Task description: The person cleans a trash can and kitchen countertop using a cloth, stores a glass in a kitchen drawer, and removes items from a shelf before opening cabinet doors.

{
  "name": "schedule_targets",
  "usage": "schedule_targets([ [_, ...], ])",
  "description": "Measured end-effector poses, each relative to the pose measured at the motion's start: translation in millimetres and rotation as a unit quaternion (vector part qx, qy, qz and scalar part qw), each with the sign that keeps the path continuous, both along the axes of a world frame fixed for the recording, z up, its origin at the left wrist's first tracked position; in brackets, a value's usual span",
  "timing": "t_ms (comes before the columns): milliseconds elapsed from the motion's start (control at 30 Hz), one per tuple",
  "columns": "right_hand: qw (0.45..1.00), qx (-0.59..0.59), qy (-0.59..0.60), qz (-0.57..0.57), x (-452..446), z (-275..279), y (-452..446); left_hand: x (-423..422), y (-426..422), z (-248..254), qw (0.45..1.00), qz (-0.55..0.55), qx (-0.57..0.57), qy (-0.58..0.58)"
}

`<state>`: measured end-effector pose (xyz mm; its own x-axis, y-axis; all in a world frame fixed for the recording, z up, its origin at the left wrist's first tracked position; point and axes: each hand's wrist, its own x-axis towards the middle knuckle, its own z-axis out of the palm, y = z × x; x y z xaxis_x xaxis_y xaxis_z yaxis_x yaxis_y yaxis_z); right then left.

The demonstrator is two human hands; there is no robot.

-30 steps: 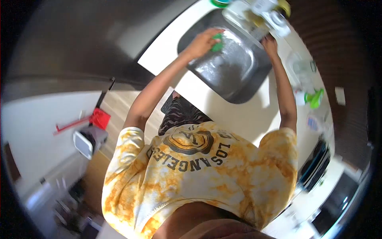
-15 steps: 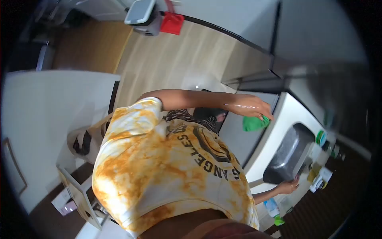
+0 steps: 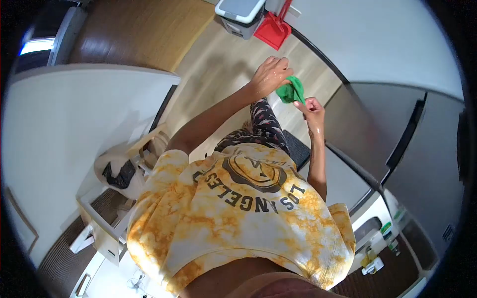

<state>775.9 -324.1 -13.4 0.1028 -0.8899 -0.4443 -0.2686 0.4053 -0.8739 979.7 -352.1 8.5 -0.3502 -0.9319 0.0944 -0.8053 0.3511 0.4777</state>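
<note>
Hands hold a green cloth above floor, apart from the baseboard.

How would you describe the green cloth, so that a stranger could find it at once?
Start at the tie-dyed shirt and go up past the dark trousers. Between the left hand and the right hand is the cloth: small, crumpled and bright green, unlike the red dustpan beyond it.

dustpan right of bin, cloth between them and shirt
</note>
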Motion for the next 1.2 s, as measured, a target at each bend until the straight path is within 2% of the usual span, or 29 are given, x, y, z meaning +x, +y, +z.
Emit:
schedule_targets([
  [33,0.998,-0.006,-0.047,-0.028,30.3,-15.8,-37.3,23.1,-25.9,-25.0,0.985,0.014,-0.170,0.023],
  [100,0.986,-0.008,-0.136,-0.091,76.8,-55.5,-79.7,50.2,-52.6,-54.1,0.988,0.053,-0.145,0.013],
  [167,0.979,-0.073,-0.118,-0.147,122.4,-86.0,-124.1,77.0,-84.3,-69.7,0.990,0.090,-0.106,0.019],
  [200,0.974,-0.099,-0.105,-0.175,142.0,-104.2,-138.1,90.9,-93.2,-74.4,0.991,0.122,-0.027,0.053],
  [267,0.970,-0.180,-0.026,-0.164,181.1,-129.8,-175.7,123.8,-121.2,-83.6,0.970,0.177,0.120,0.117],
  [300,0.964,-0.213,0.015,-0.159,202.2,-123.7,-185.1,135.8,-125.2,-97.6,0.963,0.209,0.098,0.140],
  [333,0.955,-0.247,0.058,-0.153,224.8,-123.6,-198.2,151.0,-132.8,-110.1,0.949,0.232,0.129,0.169],
  [367,0.963,-0.210,-0.003,-0.170,246.2,-132.3,-211.3,169.1,-141.8,-126.1,0.934,0.253,0.157,0.197],
  [400,0.958,-0.251,0.009,-0.142,260.7,-174.9,-227.6,191.7,-155.1,-150.3,0.918,0.270,0.185,0.224],
  [433,0.954,-0.272,0.040,-0.123,287.0,-183.2,-248.9,215.1,-167.5,-181.7,0.946,0.231,0.178,0.140],
  [467,0.950,-0.285,0.075,-0.104,309.1,-192.4,-261.6,232.3,-174.4,-213.9,0.937,0.251,0.211,0.120],
  [533,0.944,-0.297,0.131,-0.058,341.5,-257.2,-304.0,276.6,-215.5,-283.6,0.923,0.286,0.246,0.077],
  [600,0.927,-0.317,0.199,-0.026,370.4,-312.5,-325.3,312.3,-241.1,-342.3,0.889,0.329,0.285,0.141],
  [633,0.931,-0.172,0.318,0.048,380.3,-346.0,-329.1,327.9,-255.5,-362.3,0.867,0.351,0.311,0.168],
  [700,0.907,-0.154,0.390,0.046,388.2,-388.7,-339.6,334.6,-266.1,-399.1,0.838,0.380,0.329,0.209],
  [767,0.888,-0.130,0.440,0.044,382.3,-388.7,-342.1,324.3,-261.9,-412.9,0.830,0.408,0.297,0.236],
  [867,0.865,-0.164,0.474,0.011,384.9,-387.7,-363.0,332.3,-258.6,-408.1,0.823,0.399,0.310,0.259],
  [900,0.857,-0.159,0.491,0.004,382.5,-385.5,-372.8,332.2,-257.5,-414.6,0.849,0.381,0.294,0.219],
  [1000,0.852,-0.201,0.479,-0.062,370.5,-393.1,-413.0,327.1,-250.5,-445.3,0.733,0.412,0.355,0.408],
  [1033,0.846,-0.203,0.491,-0.052,367.3,-396.5,-432.1,324.4,-251.3,-457.2,0.753,0.413,0.296,0.418],
  [1067,0.839,-0.205,0.502,-0.042,365.6,-400.5,-453.2,326.2,-250.6,-469.7,0.719,0.406,0.317,0.466],
  [1133,0.831,-0.267,0.486,-0.041,379.3,-406.8,-498.7,330.6,-255.1,-438.9,0.641,0.389,0.360,0.554],
  [1167,0.823,-0.303,0.480,-0.031,388.0,-410.7,-521.0,335.2,-254.9,-438.4,0.679,0.383,0.369,0.506],
  [1200,0.788,-0.352,0.506,0.008,401.9,-413.7,-537.7,336.2,-255.0,-450.0,0.672,0.404,0.330,0.526],
])
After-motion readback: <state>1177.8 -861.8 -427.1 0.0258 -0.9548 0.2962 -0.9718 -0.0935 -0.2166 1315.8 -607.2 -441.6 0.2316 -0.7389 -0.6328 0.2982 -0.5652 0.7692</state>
